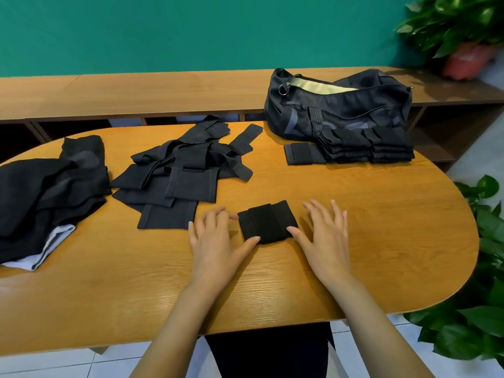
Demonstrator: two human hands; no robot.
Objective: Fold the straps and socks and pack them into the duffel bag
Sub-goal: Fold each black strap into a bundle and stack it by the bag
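A folded black strap (268,221) lies flat on the wooden table (381,214) in front of me. My left hand (215,238) rests at its left edge, thumb touching its near corner. My right hand (324,233) rests at its right edge, thumb on the strap, fingers spread. Neither hand grips it. A loose heap of unfolded black straps (185,170) lies at centre left. A pile of dark socks (51,192) sits at the far left. The dark duffel bag (338,105) stands unzipped at the back right, with a stack of folded straps (362,147) in front of it.
A long wooden bench or shelf (136,91) runs behind the table against a green wall. A potted plant (463,36) stands at the back right, and leafy plants (485,268) crowd the table's right edge.
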